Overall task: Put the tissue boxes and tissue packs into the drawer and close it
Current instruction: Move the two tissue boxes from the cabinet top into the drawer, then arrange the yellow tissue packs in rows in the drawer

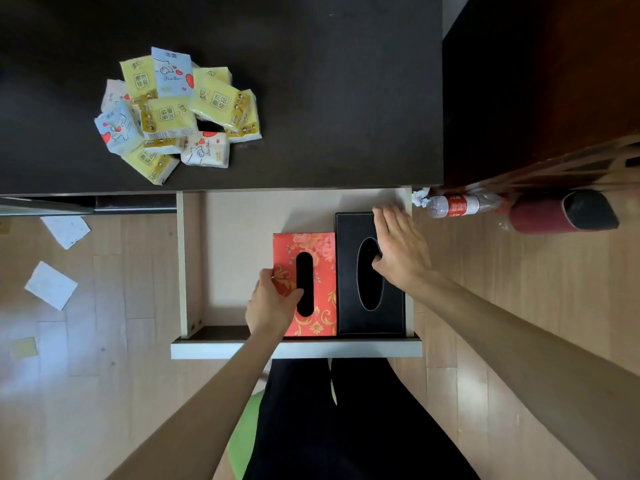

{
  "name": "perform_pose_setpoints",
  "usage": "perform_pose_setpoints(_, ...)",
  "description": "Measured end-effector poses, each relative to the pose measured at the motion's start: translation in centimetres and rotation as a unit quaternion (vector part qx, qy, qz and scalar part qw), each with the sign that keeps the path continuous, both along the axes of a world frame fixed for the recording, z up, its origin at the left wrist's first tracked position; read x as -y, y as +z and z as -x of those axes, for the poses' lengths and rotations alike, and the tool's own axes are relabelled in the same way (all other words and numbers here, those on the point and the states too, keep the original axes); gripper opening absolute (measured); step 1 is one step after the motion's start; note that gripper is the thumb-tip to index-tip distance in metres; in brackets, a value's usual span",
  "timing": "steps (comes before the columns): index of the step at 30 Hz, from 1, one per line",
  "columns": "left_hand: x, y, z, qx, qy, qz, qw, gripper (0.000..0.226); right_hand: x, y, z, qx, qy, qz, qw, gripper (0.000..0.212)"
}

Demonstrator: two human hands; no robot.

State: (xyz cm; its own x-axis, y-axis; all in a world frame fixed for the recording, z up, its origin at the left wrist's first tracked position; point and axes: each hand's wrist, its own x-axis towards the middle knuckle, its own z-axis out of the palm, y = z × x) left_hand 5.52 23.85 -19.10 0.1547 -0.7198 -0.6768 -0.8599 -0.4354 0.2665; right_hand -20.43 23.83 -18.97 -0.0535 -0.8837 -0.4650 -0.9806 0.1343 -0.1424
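Both arms reaching fwd into open drawer (189, 271). Left hand (272, 301) gripping red tissue box (320, 271), thumb in slot; right hand (398, 249) lying flat, fingers spread, on black tissue box (349, 306) w/ thumb in opening. Tissue packs (176, 109) sitting piled on dark table (346, 98); wood floor (121, 393) below.

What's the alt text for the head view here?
Looking down, both hands settle two tissue boxes side by side in an open drawer: left hand on the red box, right hand on the black box. Tissue packs lie piled on the dark desk above.
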Motion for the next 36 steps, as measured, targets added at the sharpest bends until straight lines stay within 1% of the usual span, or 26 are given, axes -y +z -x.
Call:
perform_pose_setpoints(9, -0.1, 0.2, -0.5, -0.025, 0.003, -0.004, 1.0, 0.06, -0.3, 0.3, -0.6, 0.006, -0.03, 0.002, 1.0, 0.098)
perform_pose_setpoints(12, 0.0, 0.2, -0.9, -0.051, 0.009, -0.012, 0.999, 0.059, -0.2, 0.4, -1.0, 0.024, -0.059, 0.004, 0.998, 0.096)
perform_pose_setpoints(14, 0.3, 0.3, -1.2, -0.071, 0.015, -0.026, 0.997, 0.053, 0.1, 0.8, -1.5, 0.042, -0.093, 0.003, 0.995, 0.092)
perform_pose_setpoints(16, 0.5, 0.4, -1.7, -0.098, 0.021, -0.052, 0.994, 0.045, 0.6, 1.3, -2.1, 0.069, -0.137, 0.014, 0.988, 0.082)
perform_pose_setpoints(18, 0.7, 0.8, -2.4, -0.127, 0.027, -0.083, 0.988, 0.039, 1.3, 2.0, -2.8, 0.117, -0.196, 0.036, 0.973, 0.066)
perform_pose_setpoints(21, 1.8, 1.4, -4.0, -0.157, 0.013, -0.1, 0.982, 0.028, 2.8, 3.0, -4.7, 0.206, -0.288, 0.08, 0.932, 0.042)
perform_pose_setpoints(23, 3.8, 2.2, -5.5, -0.166, 0.006, -0.091, 0.982, 0.017, 4.6, 3.8, -6.5, 0.264, -0.328, 0.119, 0.899, 0.031)
perform_pose_setpoints(25, 6.6, 3.5, -7.0, -0.179, 0.002, -0.061, 0.982, 0.012, 7.2, 5.1, -8.4, 0.319, -0.341, 0.154, 0.871, 0.027)
perform_pose_setpoints(27, 10.1, 5.3, -8.5, -0.203, 0.004, 0.006, 0.979, 0.012, 10.4, 6.5, -10.4, 0.356, -0.345, 0.173, 0.851, 0.031)
perform_pose_setpoints(29, 14.1, 7.4, -9.9, -0.243, 0.026, 0.076, 0.967, 0.014, 14.0, 7.6, -12.3, 0.37, -0.334, 0.189, 0.846, 0.032)
perform_pose_setpoints(30, 16.2, 8.4, -10.6, -0.248, 0.024, 0.111, 0.962, 0.013, 15.7, 8.0, -13.1, 0.365, -0.318, 0.201, 0.852, 0.032)
perform_pose_setpoints(32, 20.3, 10.1, -11.5, -0.227, -0.012, 0.18, 0.957, 0.015, 19.0, 8.5, -14.6, 0.329, -0.274, 0.22, 0.877, 0.036)
perform_pose_setpoints(34, 23.9, 10.9, -11.8, -0.195, -0.061, 0.238, 0.949, 0.028, 21.7, 8.7, -15.8, 0.274, -0.231, 0.226, 0.906, 0.046)
perform_pose_setpoints(36, 26.9, 10.8, -11.5, -0.146, -0.15, 0.282, 0.936, 0.04, 23.5, 8.3, -16.8, 0.229, -0.208, 0.215, 0.926, 0.057)
